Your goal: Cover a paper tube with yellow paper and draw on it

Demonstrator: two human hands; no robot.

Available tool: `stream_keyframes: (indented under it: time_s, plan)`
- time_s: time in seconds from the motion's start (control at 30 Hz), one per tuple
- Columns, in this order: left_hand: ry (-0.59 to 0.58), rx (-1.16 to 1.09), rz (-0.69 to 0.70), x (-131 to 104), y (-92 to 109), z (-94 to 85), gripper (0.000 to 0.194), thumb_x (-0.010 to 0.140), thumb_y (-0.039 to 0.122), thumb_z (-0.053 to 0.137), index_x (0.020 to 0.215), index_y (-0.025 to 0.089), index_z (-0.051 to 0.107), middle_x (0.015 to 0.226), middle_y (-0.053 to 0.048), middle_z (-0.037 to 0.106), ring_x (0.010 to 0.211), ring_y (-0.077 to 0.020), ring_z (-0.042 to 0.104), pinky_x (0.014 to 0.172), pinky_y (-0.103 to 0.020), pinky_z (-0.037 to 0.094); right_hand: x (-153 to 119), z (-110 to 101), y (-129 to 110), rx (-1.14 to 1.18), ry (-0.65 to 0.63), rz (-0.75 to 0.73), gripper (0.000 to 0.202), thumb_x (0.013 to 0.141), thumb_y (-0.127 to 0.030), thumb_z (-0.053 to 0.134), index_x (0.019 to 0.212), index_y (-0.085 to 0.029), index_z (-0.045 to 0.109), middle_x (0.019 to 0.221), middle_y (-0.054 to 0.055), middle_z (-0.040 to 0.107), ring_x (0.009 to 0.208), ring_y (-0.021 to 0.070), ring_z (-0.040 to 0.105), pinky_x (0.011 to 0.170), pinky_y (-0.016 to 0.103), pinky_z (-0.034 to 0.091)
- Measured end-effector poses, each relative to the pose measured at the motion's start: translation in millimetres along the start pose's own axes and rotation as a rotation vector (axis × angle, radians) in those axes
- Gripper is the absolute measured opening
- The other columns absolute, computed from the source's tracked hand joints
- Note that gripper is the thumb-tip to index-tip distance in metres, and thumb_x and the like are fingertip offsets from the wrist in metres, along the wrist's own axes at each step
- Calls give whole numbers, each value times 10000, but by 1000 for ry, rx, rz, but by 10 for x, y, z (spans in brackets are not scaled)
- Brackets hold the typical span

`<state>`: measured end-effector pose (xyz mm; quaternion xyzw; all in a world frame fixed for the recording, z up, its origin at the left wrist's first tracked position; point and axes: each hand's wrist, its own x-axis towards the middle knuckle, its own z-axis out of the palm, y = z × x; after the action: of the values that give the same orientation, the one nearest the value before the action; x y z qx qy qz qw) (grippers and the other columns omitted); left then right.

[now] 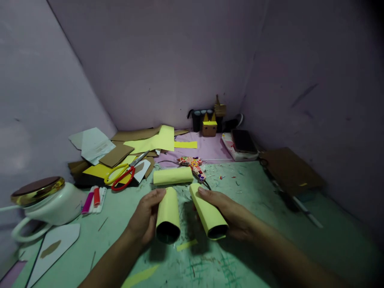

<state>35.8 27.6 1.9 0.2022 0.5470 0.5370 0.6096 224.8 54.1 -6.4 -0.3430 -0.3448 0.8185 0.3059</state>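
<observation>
My left hand (147,216) is wrapped around a yellow paper tube (168,206), its open dark end facing me. In my right hand (223,204) is a second yellow paper tube (207,212), tilted, with the thumb on its upper side. The two tubes are held side by side, apart, above the green tabletop (249,256). Just beyond them a third yellow paper tube (173,176) lies sideways. Behind that tube rests a patterned glue gun (193,165) with a dark cord. A small yellow paper strip (186,245) lies below the held tubes.
Red-and-yellow-handled scissors (123,176) lie on cardboard and yellow paper (162,138) at left. Nearby are markers (93,200) and a lidded white mug (57,204). A phone (244,141), a small cardboard figure (209,129) and brown cardboard (292,170) sit at the back and right.
</observation>
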Motion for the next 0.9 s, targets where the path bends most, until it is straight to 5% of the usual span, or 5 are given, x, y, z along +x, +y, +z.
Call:
stream_keyframes:
  time_s: [0.1, 0.43, 0.9]
  plan:
    - [-69, 10, -54, 2, -90, 41, 182, 638, 214, 773, 687, 138, 616, 592, -14, 615, 530, -140, 577, 511, -237, 481, 4, 55, 46, 118, -29, 137, 352, 817, -494, 644, 788, -143, 629, 646, 32, 630, 533, 133, 590, 548, 258, 516]
    - [-179, 83, -72, 23, -167, 77, 274, 618, 288, 825, 630, 155, 585, 524, 25, 571, 443, -92, 489, 453, -207, 430, 68, 121, 109, 176, 87, 176, 358, 957, -362, 469, 915, -70, 671, 654, 60, 685, 566, 138, 632, 573, 232, 495]
    - [-206, 135, -41, 59, -180, 84, 297, 638, 345, 818, 663, 148, 597, 574, 22, 587, 505, -96, 508, 499, -213, 451, 56, 88, 116, 158, 72, 138, 314, 907, -357, 551, 891, -74, 687, 684, 73, 701, 602, 139, 636, 585, 232, 485]
